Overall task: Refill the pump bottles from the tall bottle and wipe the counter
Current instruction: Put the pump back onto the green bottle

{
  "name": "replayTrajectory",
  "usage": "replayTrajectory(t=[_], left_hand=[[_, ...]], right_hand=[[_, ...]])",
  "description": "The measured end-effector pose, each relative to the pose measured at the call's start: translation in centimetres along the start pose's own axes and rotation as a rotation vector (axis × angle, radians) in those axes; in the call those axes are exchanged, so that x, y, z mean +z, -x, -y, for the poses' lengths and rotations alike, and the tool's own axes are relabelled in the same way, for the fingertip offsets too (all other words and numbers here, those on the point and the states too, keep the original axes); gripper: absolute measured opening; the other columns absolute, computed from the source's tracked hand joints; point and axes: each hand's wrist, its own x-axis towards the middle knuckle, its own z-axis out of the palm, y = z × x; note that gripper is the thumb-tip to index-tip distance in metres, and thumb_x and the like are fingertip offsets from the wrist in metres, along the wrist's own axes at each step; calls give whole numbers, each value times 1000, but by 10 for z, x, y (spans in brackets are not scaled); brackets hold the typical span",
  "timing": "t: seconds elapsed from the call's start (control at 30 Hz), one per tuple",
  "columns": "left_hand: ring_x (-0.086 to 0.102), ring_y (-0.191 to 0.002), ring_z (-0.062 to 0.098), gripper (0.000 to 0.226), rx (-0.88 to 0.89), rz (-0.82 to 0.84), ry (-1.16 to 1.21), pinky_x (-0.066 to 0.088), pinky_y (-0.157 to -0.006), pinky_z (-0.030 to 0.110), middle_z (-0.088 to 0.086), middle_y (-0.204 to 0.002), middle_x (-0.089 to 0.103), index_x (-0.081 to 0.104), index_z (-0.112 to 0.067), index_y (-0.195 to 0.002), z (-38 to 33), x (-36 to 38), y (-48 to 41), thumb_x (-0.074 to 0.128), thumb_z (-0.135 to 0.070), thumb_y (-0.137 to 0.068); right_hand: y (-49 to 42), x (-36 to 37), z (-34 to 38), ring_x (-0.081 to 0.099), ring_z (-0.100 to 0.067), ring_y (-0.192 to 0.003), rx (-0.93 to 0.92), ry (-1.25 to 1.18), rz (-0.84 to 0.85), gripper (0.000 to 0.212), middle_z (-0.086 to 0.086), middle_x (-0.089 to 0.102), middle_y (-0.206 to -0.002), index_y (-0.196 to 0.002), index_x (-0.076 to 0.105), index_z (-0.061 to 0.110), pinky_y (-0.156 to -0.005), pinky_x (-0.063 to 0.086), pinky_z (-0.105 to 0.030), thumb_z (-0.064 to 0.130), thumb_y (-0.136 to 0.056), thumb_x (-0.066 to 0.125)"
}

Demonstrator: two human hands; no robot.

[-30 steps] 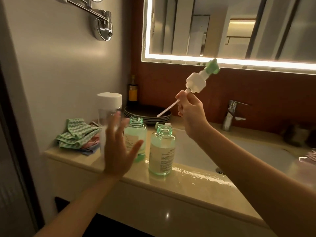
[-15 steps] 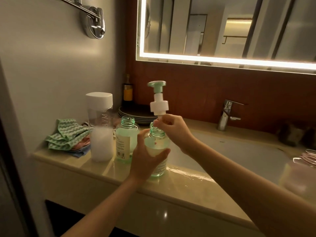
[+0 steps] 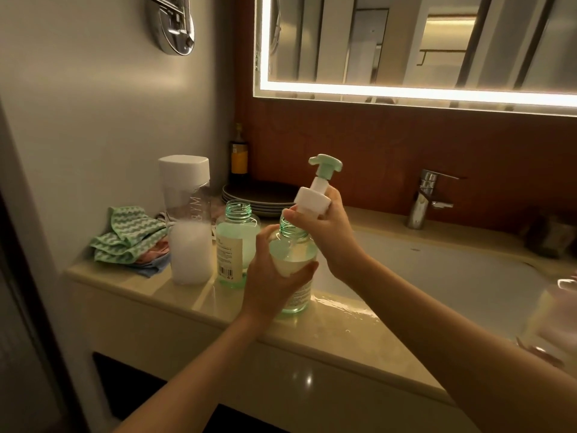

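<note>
As right hand (image 3: 328,234) holds pump (image 3: 312,201), left hand (image 3: 271,284) grips bottle (image 3: 293,250) near edge (image 3: 218,317)

Reaching forward with both bare forearms. Clasping the pump bottle (image 3: 293,245) in the left grip (image 3: 271,278); pinching the pump head (image 3: 312,200) in the right grip (image 3: 327,234), just above.

**One head-worn view, angled down over the vanity**

A single wide-angle camera sits on the person's head, facing forward and down across the glossy beige stone counter (image 3: 175,295) from its front edge. Both forearms enter from the bottom edge. The left hand (image 3: 271,285), gripping a clear green-tinted plastic bottle (image 3: 296,301), and the right hand (image 3: 331,232), holding a white and green pump head (image 3: 312,200), sit mid-frame, close to the lens. Farther off, the chrome tap (image 3: 421,204) stands at the right, the light-edged wall mirror (image 3: 406,42) fills the top, and a plain grey wall (image 3: 78,120) closes the left.
</note>
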Motion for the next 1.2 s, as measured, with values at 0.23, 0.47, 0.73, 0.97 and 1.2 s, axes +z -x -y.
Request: replayTrajectory(t=[0.23, 0.47, 0.73, 0.97, 1.2], left_hand=[[52, -102, 5, 76, -39, 25, 19, 36, -74, -1, -5, -119, 53, 32, -27, -124, 2, -2, -1, 80, -35, -65], [52, -100, 5, 79, -44, 20, -9, 36, -69, -5, -4, -117, 55, 34, -17, -128, 2, -1, -1, 80, -31, -65], [54, -98, 3, 73, -13, 10, 33, 42, -76, 2, -7, -112, 53, 34, -23, -123, 0, -2, 1, 80, -25, -66], [51, -92, -8, 75, -35, 8, 46, 40, -71, -3, -18, -104, 50, 36, -20, -125, -1, -1, 0, 81, -23, -65], [55, -93, 7, 77, -7, 1, 2, 43, -70, 3, -5, -110, 54, 36, -17, -125, -1, -2, 0, 81, -26, -64]], right_hand=[[1, 2, 8, 54, -14, -96, -83, 145, 81, 48, -3, 54, -110, -120, 46, 17, -74, 49, -21, 17, -79, 70], [4, 4, -2, 54, -19, -100, -183, 356, 61, 48, -1, 53, -108, -121, 44, 13, -84, 51, -33, 21, -80, 69], [12, -4, -6, 57, -17, -100, -236, 434, 194, 46, -2, 57, -109, -123, 47, 14, -83, 51, -30, 33, -84, 62], [7, 4, 0, 57, -14, -95, -88, 340, 195, 37, 2, 58, -100, -121, 49, 12, -82, 49, -26, 32, -90, 53], [14, 0, -5, 58, -16, -89, -321, 658, -3, 41, -3, 63, -102, -114, 58, 12, -74, 47, -31, 44, -91, 45]])
